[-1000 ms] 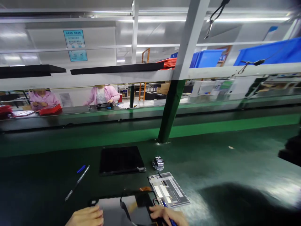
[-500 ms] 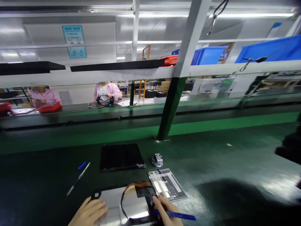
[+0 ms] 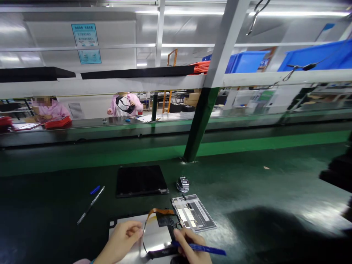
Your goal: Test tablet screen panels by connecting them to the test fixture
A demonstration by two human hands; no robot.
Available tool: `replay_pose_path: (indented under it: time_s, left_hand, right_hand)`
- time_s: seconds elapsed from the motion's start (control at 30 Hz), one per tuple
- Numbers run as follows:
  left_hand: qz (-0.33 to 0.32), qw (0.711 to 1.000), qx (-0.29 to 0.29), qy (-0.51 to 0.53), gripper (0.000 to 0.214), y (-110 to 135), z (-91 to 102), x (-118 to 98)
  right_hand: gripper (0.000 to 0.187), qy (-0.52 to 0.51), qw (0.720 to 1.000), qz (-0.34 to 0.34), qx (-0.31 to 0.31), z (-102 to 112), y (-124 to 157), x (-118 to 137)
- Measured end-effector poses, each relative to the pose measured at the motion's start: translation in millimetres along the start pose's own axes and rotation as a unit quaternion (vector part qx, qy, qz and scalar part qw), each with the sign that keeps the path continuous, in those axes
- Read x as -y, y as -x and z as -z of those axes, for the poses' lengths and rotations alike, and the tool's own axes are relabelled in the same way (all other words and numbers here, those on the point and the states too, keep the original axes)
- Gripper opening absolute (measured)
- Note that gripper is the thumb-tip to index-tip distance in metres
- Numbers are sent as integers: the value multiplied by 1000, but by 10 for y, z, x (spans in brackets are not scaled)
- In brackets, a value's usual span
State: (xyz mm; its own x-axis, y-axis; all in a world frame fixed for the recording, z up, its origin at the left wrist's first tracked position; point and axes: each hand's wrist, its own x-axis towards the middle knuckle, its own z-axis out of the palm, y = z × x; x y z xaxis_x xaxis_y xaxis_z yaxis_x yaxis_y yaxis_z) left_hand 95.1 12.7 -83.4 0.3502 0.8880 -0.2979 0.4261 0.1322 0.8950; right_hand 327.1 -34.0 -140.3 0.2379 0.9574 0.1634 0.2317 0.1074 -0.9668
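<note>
A silver panel [image 3: 156,234] with a dark frame lies at the bottom centre, with an orange and black ribbon cable [image 3: 162,211] looping over it. At the left bend of that cable, my left hand [image 3: 122,240] is closed, thumb and fingertips together at its thin dark edge. My right hand [image 3: 192,245] is closed round a blue pen-like tool [image 3: 209,250] over the panel's right side, the tool's end pointing right. Its working tip is hidden by the fingers. Touching or close to the panel's right edge lies a flat labelled module [image 3: 202,216].
Behind the panel lie a black screen [image 3: 141,181] and a small metal tally counter [image 3: 183,184]. A clear pen [image 3: 90,205] and its blue cap [image 3: 95,190] rest on the left. A green-and-white post [image 3: 202,121] rises from the bench. Two people in pink sit across.
My left hand has gone from lying spread on the panel to pinching at the cable's left bend. My right hand stays at the panel's right side. A person across has lifted a black-rimmed object.
</note>
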Motion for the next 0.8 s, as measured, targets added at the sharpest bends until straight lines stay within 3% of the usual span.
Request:
replay_pose_path:
  time_s: [0.1, 0.2, 0.27, 0.33, 0.4, 0.5, 0.63, 0.8]
  left_hand:
    - [1, 1000, -17, 3, 45, -61, -112, -50]
    - [15, 999, 17, 23, 36, -97, -176, -91]
    - [31, 998, 29, 53, 32, -123, -213, -92]
    - [31, 997, 11, 64, 30, -154, -258, -76]
    - [21, 998, -6, 58, 29, -182, -310, -59]
    - [14, 999, -14, 51, 27, -202, -384, -63]
    - [24, 998, -7, 62, 33, -204, -449, -88]
    - [25, 996, 9, 90, 34, -214, -490, -39]
  right_hand:
    - [52, -70, 996, -34, -45, 33, -51, 170]
    - [45, -39, 998, 36, -35, 49, -210, 350]
    - [27, 11, 991, 130, 21, 29, -331, 460]
    - [7, 77, 963, 231, 119, -14, -427, 543]
    - [24, 155, 917, 288, 228, -73, -486, 578]
    - [34, 227, 877, 283, 315, -160, -526, 540]
    - [31, 252, 864, 266, 346, -195, -542, 472]
    - [32, 227, 861, 254, 379, -93, -518, 501]
